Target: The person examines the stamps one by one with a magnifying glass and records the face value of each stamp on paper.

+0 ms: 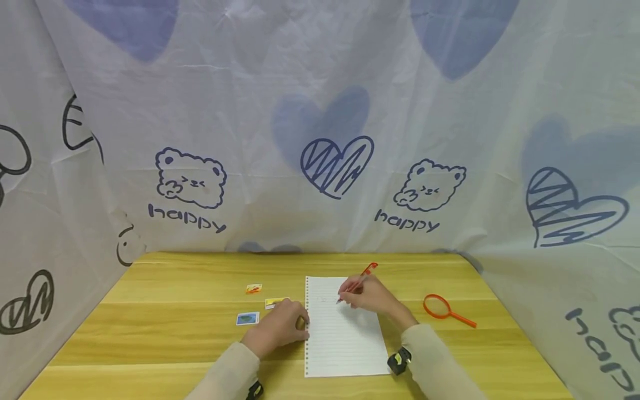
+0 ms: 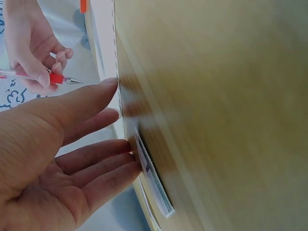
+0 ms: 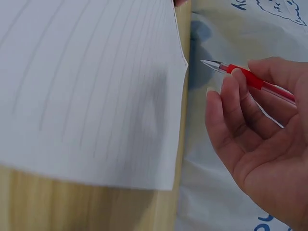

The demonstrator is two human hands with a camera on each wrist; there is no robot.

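A sheet of lined loose-leaf paper (image 1: 345, 347) lies on the table with its punched edge to the left. My right hand (image 1: 371, 295) pinches a red gel pen (image 3: 245, 75) between thumb and fingers. The pen's metal tip points down at the upper part of the sheet, where faint marks show. At the sheet's left edge, my left hand (image 1: 280, 326) rests with relaxed fingers, fingertips touching the edge. Just beyond that hand, a small yellow picture card (image 1: 272, 303) is partly hidden by it. In the left wrist view, a thin card (image 2: 154, 178) lies beside the fingertips.
Two more small picture cards lie left of the sheet, one orange (image 1: 254, 289) and one blue (image 1: 247, 318). An orange-red magnifying glass (image 1: 463, 319) is on the right side of the wooden table (image 1: 165, 339). A printed curtain (image 1: 260, 122) hangs behind and along both sides.
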